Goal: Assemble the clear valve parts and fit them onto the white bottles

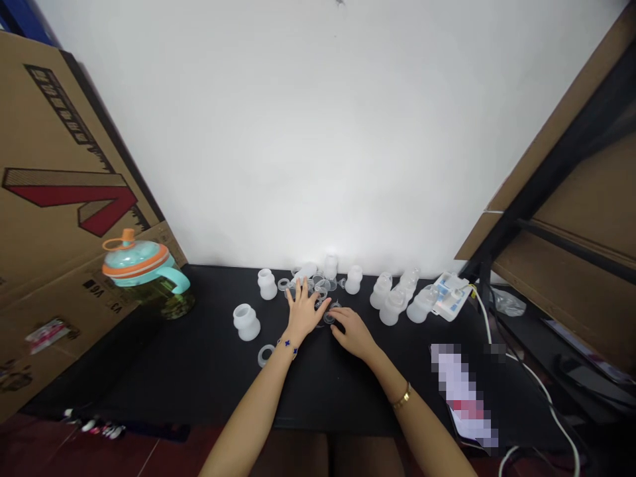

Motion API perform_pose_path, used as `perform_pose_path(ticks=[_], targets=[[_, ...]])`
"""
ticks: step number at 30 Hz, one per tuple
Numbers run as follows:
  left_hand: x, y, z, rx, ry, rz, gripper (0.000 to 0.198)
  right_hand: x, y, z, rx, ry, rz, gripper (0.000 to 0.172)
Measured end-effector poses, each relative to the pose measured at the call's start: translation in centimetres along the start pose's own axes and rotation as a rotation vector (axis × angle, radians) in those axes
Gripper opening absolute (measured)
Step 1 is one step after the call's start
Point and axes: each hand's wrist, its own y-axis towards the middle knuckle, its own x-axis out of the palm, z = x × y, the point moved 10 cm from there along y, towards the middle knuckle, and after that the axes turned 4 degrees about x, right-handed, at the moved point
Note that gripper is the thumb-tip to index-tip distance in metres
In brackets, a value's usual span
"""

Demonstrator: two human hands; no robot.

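Note:
My left hand (304, 311) lies flat with its fingers spread over a heap of small clear rings and caps (320, 287) on the black table (209, 371). My right hand (352, 331) rests beside it, fingers curled at a small clear piece (328, 318); whether it grips that piece I cannot make out. White frosted bottle bodies stand around: one at the left (246, 322), one behind it (267, 283), others at the back (353, 279). A loose ring (265, 356) lies by my left wrist.
Several capped bottles (397, 301) stand at the right beside a white device (452, 296) with a cable. A large jug with a teal and orange lid (144, 271) stands at the left against cardboard boxes (54, 199). A wooden shelf (561, 218) rises at the right.

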Motion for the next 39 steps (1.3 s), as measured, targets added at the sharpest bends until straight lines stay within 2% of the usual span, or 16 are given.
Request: perform_pose_path(ticks=[5, 11, 18, 24, 39], targets=[[0.0, -0.3, 0.2, 0.008, -0.015, -0.028, 0.026, -0.4, 0.0, 0.5, 0.034, 0.002, 0.032, 0.032], [0.0, -0.6, 0.1, 0.017, -0.041, -0.073, 0.025, -0.8, -0.1, 1.3, 0.070, 0.015, 0.080, 0.028], [-0.1, -0.8, 0.4, 0.020, -0.040, -0.069, 0.021, -0.9, -0.1, 1.8, 0.089, 0.039, 0.094, 0.028], [0.1, -0.9, 0.4, 0.033, -0.085, -0.059, 0.028, -1.2, -0.2, 1.9, 0.091, 0.037, 0.111, 0.028], [-0.1, -1.0, 0.6, 0.039, -0.022, -0.097, 0.007, -1.0, -0.2, 2.5, 0.121, 0.062, 0.097, 0.025]])
